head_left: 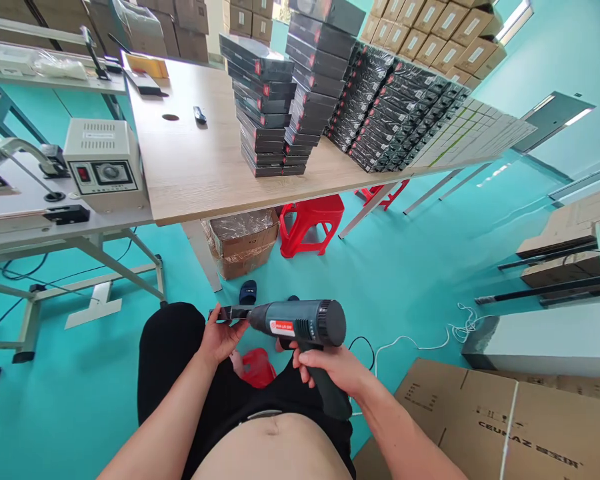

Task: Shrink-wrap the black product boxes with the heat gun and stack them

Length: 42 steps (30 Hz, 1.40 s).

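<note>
My right hand (330,363) is wrapped round the grip of a dark green heat gun (295,320), whose nozzle points left. In my left hand (223,341) is a thin dark box (235,312), held between thumb and fingers close in front of the nozzle. The heat gun's nozzle hides part of the box, so I cannot tell whether the two touch. Both hands are above my lap. Similar dark boxes (267,110) stand in tall stacks on the wooden table (190,180) ahead.
A red stool (313,223) and an open carton (247,243) are under the table. To the left, a beige control box (105,163) sits on a workbench. Large cartons (480,420) lie at my right, near a white cable (420,345) on the floor. A mouse (199,115) rests on the table.
</note>
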Tool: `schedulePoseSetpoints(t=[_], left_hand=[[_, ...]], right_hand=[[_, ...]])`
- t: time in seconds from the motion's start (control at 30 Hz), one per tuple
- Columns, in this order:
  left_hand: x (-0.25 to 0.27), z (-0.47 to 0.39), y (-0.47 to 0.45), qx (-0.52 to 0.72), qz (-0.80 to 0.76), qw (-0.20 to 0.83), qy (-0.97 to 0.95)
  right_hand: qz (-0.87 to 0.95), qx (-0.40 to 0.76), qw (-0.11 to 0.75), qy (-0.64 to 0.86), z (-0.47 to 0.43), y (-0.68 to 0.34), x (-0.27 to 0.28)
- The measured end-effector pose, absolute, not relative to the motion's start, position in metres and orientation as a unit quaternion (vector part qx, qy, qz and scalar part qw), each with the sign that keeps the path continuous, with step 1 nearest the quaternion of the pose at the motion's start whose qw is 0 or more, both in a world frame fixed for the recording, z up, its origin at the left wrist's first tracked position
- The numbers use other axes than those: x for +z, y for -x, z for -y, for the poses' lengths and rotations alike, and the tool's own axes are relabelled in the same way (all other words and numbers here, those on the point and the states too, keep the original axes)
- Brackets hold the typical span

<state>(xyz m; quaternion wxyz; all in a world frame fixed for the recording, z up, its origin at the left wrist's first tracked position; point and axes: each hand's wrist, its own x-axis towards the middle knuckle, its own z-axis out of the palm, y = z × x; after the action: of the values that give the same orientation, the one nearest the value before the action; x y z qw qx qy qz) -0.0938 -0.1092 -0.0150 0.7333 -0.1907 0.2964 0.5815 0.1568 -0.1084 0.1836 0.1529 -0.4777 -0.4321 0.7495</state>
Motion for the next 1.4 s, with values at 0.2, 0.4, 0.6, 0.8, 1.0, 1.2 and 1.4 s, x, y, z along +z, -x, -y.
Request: schedulePoseSetpoints(t=[0.2, 0.4, 0.6, 0.8, 1.0, 1.2, 1.4], left_hand=[[-0.013, 0.11, 0.095, 0.602, -0.286, 0.723, 0.183], [0.0, 0.112, 0.094, 0.594, -0.263, 0.725, 0.229], [-0.004, 0.109, 0.093, 0.59, -0.261, 0.733, 0.217], [-0.004, 0.113, 0.095, 0.588, -0.276, 0.73, 0.212], [-0.009, 0.114, 0.094, 0.598, -0.333, 0.713, 0.15], [-0.013, 0.105, 0.086, 0.608, -0.419, 0.648, 0.188], [-0.013, 0.103, 0.086, 0.617, -0.437, 0.619, 0.213]], right_hand=[[0.397, 0.766, 0.2, 0.464, 0.106, -0.148, 0.18], [0.361, 0.749, 0.22, 0.511, 0.093, -0.183, 0.173], [0.337, 0.759, 0.236, 0.504, 0.102, -0.18, 0.167], [0.333, 0.756, 0.25, 0.505, 0.102, -0.181, 0.159], [0.324, 0.758, 0.242, 0.512, 0.103, -0.198, 0.164], [0.325, 0.751, 0.235, 0.525, 0.115, -0.209, 0.168], [0.33, 0.769, 0.211, 0.505, 0.124, -0.215, 0.161]])
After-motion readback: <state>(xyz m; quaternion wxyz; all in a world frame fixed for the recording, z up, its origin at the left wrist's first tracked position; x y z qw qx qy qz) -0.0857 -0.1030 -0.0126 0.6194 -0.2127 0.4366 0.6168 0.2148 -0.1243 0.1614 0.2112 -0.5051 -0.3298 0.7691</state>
